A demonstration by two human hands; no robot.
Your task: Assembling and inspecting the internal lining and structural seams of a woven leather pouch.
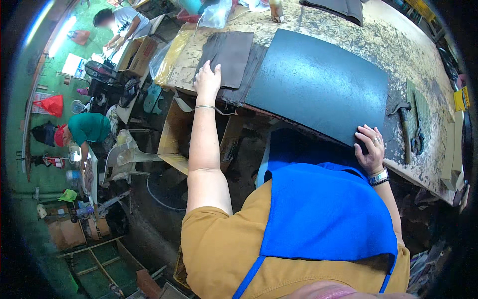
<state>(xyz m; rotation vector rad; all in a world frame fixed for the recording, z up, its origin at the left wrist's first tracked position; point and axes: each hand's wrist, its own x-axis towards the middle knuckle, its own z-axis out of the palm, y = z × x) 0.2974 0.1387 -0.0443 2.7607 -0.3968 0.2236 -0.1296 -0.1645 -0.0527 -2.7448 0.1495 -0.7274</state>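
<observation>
A stack of thin dark brown-grey sheets (233,55) lies near the table's left end. My left hand (207,79) reaches over its left side, fingers stretched out on the top sheet. Beside the stack, a large smooth black board (323,82) lies flat along the near edge of the table. The fingers of my right hand (371,147) are spread over the board's near right corner, with the thumb apart. Right of the board are a claw hammer (405,130) and a pair of dark-handled scissors (418,135).
The worn worktable (413,60) also bears dark sheets (338,7) and a bottle (276,11) at its far side. An open cardboard box (174,137) stands below its left end. Two people work at the left, near a white plastic chair (129,154) and a fan (101,71).
</observation>
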